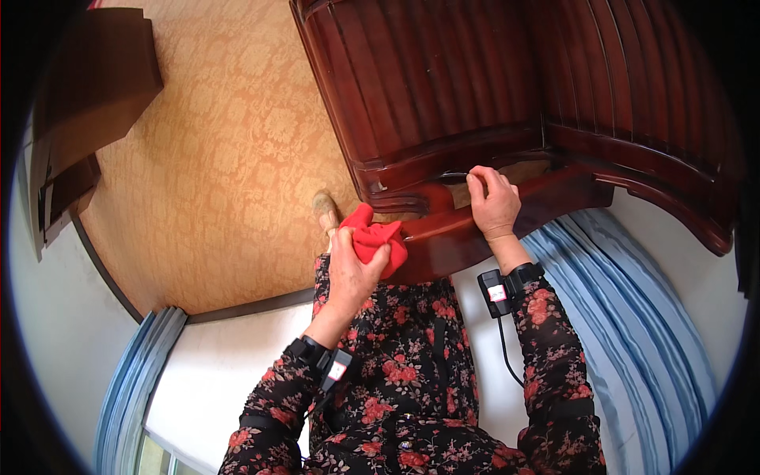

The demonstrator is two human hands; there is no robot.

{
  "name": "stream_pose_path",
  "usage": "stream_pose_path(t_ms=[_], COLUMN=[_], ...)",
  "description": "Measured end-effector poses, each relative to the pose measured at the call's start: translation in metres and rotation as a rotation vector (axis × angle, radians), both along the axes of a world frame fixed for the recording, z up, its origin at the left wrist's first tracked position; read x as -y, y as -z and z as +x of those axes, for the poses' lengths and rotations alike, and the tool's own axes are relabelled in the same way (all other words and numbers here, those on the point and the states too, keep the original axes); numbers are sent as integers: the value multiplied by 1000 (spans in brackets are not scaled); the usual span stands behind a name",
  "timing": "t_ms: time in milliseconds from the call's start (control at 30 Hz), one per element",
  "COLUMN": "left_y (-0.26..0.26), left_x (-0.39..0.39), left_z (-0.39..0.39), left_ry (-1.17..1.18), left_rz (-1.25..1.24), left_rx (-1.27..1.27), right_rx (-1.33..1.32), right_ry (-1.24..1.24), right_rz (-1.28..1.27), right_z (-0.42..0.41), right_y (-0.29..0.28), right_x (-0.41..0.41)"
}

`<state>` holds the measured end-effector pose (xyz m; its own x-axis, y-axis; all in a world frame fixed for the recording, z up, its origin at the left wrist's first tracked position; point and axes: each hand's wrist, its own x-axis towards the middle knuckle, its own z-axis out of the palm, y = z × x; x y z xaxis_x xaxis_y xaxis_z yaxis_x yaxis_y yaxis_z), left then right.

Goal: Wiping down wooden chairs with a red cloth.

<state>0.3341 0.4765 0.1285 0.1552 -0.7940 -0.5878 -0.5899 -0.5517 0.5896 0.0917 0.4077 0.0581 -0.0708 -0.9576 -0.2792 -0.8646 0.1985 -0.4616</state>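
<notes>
A bunched red cloth (380, 240) is gripped in my left hand (350, 270), against the front end of a dark, glossy wooden armrest (442, 237). My right hand (494, 199) is at the armrest's far edge, its thumb and fingertips curled close together. Whether those fingertips grip anything cannot be made out. The armrest belongs to a reddish-brown wooden bench with a slatted seat (439, 77) and a slatted back (629, 65). A gap lies between armrest and seat, with a curved wooden support in it.
Blue curtains hang at the right (623, 320) and lower left (136, 368), by white walls. A dark brown piece of furniture (95, 77) stands at the upper left. The floor (237, 148) has a tan floral pattern. One shoe (324, 205) shows beside the bench.
</notes>
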Motion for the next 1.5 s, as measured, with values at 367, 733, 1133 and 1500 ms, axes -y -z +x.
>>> stream_pose_path(t_ms=[367, 733, 1133, 1500], left_y=[120, 41, 33, 40], left_x=[68, 42, 89, 0], left_z=[-1, 33, -80, 69], left_ry=[142, 177, 347, -424], left_rz=[648, 313, 20, 454], left_rx=[-332, -448, -340, -450], right_rx=[-9, -34, -19, -38], right_ry=[19, 19, 18, 26], right_rz=[29, 56, 10, 14], right_z=[7, 3, 9, 7], right_y=[1, -1, 2, -1], right_x=[5, 3, 5, 3])
